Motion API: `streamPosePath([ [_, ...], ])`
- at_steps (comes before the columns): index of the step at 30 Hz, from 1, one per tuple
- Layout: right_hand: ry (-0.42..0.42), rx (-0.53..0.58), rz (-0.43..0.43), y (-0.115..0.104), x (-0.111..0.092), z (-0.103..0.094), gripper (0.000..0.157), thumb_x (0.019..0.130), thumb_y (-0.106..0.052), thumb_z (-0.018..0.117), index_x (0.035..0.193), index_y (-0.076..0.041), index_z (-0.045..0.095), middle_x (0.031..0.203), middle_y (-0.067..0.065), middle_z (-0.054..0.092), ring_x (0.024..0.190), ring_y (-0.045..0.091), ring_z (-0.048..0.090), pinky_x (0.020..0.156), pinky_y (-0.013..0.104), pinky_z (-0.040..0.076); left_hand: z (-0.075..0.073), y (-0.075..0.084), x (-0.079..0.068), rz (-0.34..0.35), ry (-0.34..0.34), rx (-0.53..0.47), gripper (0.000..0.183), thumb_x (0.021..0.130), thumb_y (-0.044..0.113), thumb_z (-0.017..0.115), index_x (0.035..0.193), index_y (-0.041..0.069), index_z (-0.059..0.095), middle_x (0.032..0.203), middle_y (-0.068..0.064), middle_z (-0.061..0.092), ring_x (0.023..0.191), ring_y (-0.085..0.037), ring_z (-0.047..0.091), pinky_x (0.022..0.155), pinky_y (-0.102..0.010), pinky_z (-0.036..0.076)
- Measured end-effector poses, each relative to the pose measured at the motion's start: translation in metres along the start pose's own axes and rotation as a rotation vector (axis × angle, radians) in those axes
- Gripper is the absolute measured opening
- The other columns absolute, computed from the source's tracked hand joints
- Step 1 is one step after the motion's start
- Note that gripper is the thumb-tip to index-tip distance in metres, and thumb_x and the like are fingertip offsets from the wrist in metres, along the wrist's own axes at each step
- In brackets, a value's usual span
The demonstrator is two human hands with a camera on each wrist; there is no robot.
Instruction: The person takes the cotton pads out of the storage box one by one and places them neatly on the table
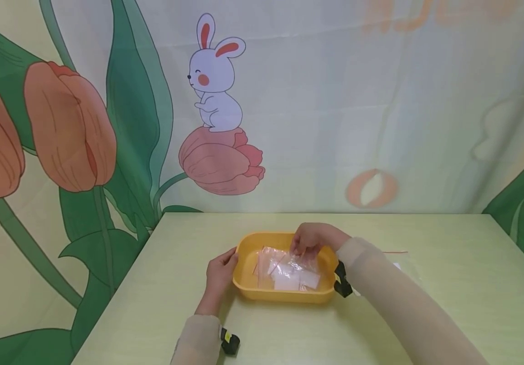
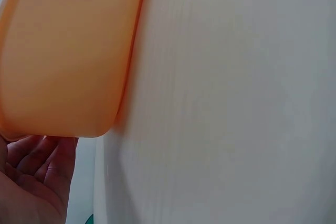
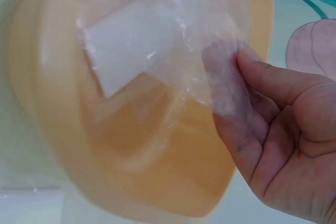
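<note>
A yellow plastic tray [image 1: 285,295] stands on the table, with several clear zip bags [image 1: 287,279] holding white slips inside. My left hand [image 1: 220,274] grips the tray's left end; in the left wrist view its fingers [image 2: 50,163] lie against the outer wall. Over the tray's far right part, my right hand [image 1: 309,238] reaches in from above. Its thumb and fingers pinch the edge of a clear plastic bag [image 3: 184,72], shown large in the right wrist view. A white slip [image 3: 128,45] shows through the plastic there.
Right of the tray, another clear bag with a red strip [image 1: 396,252] lies on the pale table [image 1: 152,314], partly behind my right sleeve. A printed cloth [image 1: 312,126] with tulips and a rabbit hangs behind the table's far edge.
</note>
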State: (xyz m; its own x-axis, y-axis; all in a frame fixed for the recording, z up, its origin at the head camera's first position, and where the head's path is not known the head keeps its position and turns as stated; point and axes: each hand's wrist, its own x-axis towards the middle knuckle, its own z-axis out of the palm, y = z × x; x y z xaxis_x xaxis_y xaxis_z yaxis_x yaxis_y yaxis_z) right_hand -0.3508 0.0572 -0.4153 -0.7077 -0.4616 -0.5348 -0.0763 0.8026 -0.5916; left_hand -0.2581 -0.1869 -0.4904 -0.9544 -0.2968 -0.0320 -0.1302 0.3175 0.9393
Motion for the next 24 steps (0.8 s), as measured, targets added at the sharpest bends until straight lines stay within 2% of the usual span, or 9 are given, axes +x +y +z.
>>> streamPosePath([
  [17,0.048,0.110,-0.130,-0.010,-0.021,-0.009,0.022,0.100,-0.005,0.061,0.116,0.002,0.074,0.087,0.003,0.077,0.059,0.002,0.066,0.054,0.015,0.053,0.002,-0.004,0.001,0.015,-0.006,-0.007,0.037,0.106,0.015,0.053,0.137,-0.002,0.061,0.141,-0.021,0.063,0.138,-0.037,0.057,0.113,-0.048,0.051],
  [24,0.077,0.095,-0.177,-0.008,-0.030,-0.016,0.023,0.101,-0.008,0.061,0.118,0.001,0.074,0.091,0.004,0.079,0.063,0.001,0.068,0.058,0.015,0.056,0.002,-0.005,0.003,0.024,0.002,-0.016,0.036,0.105,0.014,0.053,0.136,-0.002,0.062,0.140,-0.021,0.063,0.137,-0.037,0.057,0.114,-0.048,0.051],
])
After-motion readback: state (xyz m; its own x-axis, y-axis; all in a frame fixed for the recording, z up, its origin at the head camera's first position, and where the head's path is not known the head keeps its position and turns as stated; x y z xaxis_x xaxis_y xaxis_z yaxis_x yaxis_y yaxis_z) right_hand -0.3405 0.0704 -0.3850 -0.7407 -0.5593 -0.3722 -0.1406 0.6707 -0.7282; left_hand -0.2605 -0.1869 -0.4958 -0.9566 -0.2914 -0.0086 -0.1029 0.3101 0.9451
